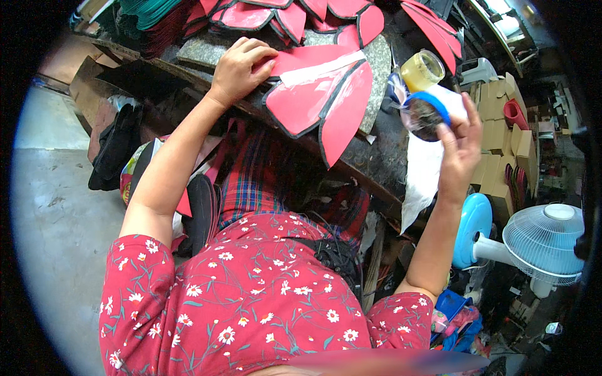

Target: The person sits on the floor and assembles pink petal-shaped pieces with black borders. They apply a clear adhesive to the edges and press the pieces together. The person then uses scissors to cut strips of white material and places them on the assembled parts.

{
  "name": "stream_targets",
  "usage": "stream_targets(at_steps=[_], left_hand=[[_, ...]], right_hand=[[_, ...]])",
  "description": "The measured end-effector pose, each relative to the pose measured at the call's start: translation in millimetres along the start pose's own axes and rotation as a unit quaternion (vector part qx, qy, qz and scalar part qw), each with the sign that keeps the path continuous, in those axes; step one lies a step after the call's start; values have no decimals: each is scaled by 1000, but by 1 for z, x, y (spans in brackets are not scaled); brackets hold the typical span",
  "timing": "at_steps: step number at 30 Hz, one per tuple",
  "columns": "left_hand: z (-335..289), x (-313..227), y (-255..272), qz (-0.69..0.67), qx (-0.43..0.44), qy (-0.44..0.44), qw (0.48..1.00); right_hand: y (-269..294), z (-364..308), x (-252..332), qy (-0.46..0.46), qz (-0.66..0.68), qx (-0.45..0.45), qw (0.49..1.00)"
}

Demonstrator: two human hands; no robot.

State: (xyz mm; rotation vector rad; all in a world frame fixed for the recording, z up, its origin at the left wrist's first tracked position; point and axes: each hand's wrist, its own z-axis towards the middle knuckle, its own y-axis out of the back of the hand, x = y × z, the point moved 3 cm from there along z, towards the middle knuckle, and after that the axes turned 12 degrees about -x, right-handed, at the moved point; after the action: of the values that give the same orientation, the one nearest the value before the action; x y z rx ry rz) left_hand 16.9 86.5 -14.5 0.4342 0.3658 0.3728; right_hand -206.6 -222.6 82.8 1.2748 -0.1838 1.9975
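Big picture first: the tabletop (382, 156) runs from ten o'clock down to four o'clock, dark and crowded. At twelve o'clock a heap of red pieces (295, 15) fans out, by the look of it the share already handled or still waiting; which, I cannot tell.

In the middle, on a stone slab (379, 75), lie the red panels (313, 100) with black trim, one overlapping the next, a pale strip (320, 70) laid across the top one. The lowest panel's tip hangs out over the tabletop's near edge at six o'clock.

Left hand (241, 66) is pressed flat on the top panel at eleven o'clock, fingers curled down, pinning it, not lifting.

Right hand (458, 147) is up at three o'clock, fingers wrapped round a blue-rimmed tub (426, 113) held above the tabletop, its dark mouth tipped toward the camera. A yellowish jar (422, 69) stands just beyond it.

My read: work is midway, strip on, tub in hand.

Room to move is tight: cartons (501, 125) and a fan (542, 241) crowd the right, at four o'clock. Bare floor (56, 213) opens at nine o'clock.
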Motion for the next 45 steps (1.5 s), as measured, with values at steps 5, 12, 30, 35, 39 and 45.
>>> stream_targets(at_steps=[5, 12, 30, 35, 39, 45], left_hand=[[-2, 3, -3, -6, -1, 8, 1000], [-2, 6, -3, -16, 1, 22, 1000], [-1, 6, -3, -7, 7, 26, 1000], [-1, 5, -2, -2, 8, 28, 1000], [0, 4, -2, 2, 5, 29, 1000], [1, 4, -1, -2, 12, 24, 1000]], right_hand=[[4, 91, -60, -80, 98, -90, 988], [-5, 163, -146, -133, 73, -148, 977], [-40, 209, -177, -18, -281, -42, 959], [-45, 204, -177, 25, -348, -28, 937], [-56, 193, -166, -6, -331, -64, 941], [-34, 171, -127, -128, -71, 52, 988]])
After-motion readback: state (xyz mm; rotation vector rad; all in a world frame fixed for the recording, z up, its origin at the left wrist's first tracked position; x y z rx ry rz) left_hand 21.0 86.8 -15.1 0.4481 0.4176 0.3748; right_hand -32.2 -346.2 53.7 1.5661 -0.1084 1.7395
